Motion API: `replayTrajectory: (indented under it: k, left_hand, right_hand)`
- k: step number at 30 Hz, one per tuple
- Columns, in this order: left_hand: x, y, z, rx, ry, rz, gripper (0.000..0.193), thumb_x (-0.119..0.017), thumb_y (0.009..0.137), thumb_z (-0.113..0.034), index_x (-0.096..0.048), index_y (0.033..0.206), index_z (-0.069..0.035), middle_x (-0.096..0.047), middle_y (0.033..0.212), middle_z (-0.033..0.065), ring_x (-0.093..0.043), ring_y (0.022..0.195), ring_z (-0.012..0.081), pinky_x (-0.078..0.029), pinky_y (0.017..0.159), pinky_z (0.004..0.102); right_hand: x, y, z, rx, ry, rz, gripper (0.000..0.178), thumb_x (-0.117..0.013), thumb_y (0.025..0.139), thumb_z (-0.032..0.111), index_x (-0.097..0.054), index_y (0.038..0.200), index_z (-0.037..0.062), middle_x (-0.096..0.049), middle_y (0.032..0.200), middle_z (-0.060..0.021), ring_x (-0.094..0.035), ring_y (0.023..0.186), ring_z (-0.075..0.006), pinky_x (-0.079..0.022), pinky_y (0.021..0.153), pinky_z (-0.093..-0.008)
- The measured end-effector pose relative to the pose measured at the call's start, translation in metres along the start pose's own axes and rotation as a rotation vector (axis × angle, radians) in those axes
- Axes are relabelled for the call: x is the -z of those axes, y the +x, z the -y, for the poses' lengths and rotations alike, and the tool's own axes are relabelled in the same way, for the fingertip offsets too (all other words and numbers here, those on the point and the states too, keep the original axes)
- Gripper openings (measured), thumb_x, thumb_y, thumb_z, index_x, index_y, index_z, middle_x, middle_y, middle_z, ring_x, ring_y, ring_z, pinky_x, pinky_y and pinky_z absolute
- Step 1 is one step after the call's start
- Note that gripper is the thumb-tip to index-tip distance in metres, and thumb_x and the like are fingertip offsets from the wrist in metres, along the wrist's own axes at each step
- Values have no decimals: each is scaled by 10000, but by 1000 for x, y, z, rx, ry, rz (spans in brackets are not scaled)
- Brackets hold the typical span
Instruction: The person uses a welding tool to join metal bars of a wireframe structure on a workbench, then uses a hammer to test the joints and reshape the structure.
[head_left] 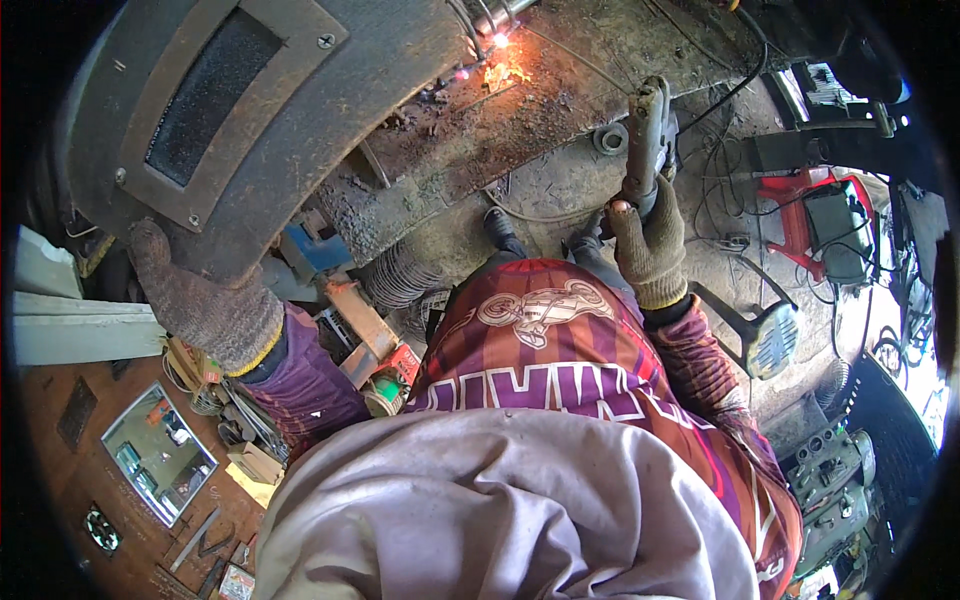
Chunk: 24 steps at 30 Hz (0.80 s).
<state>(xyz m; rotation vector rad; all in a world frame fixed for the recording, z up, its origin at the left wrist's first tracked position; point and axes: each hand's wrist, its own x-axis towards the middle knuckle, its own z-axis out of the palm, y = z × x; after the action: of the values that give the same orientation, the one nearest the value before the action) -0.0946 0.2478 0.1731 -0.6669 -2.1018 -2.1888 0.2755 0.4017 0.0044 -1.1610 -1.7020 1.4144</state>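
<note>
My gloved left hand (205, 300) is closed at the lower edge of a dark welding shield (300, 120), whose rectangular window and screws face me. My gloved right hand (652, 250) grips an electrode holder (645, 145), its head pointing away from me. From the holder a thin welding electrode (580, 60) runs left toward a bright glowing spot on metal (500, 40) at the bench's far side. Orange light shines on the bench just below that spot. Part of the metal piece (495, 16) there is hidden behind the shield and the frame edge.
The rusty workbench (520, 150) is littered with grit. A metal ring (610, 138) sits near its edge. Cables lie on the floor beside a red stool (790, 225) bearing a dark box (840, 230). Coiled wire (395, 280), boxes and a mirror (160, 455) are at left, machinery (835, 490) at right.
</note>
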Motion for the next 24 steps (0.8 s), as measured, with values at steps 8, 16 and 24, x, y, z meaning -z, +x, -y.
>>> replayTrajectory:
  k: [8, 16, 24]
  left_hand:
    - [22, 15, 16, -186, 90, 79, 552, -623, 945, -277, -464, 1362, 47, -587, 1263, 219, -644, 1068, 322, -558, 912, 404]
    - [1, 1, -8, 100, -122, -35, 608, -661, 918, -306, -457, 1344, 77, -568, 1250, 260, -662, 1008, 320, -586, 849, 385]
    - [11, 5, -1, 44, -82, -60, 519, -613, 956, -256, -475, 1316, 91, -586, 1229, 254, -662, 986, 304, -599, 818, 366]
  right_hand:
    - [4, -4, -4, -53, 31, 27, 557, -712, 904, 330, -485, 1259, -35, -663, 825, -85, -647, 730, -182, -511, 674, -315]
    - [4, -8, -10, -21, 25, 73, 554, -693, 914, 346, -490, 1259, -37, -669, 869, -105, -657, 779, -205, -515, 724, -329]
    - [3, -11, -13, -44, 71, 67, 564, -681, 919, 334, -473, 1276, -50, -673, 841, -110, -669, 757, -208, -520, 700, -331]
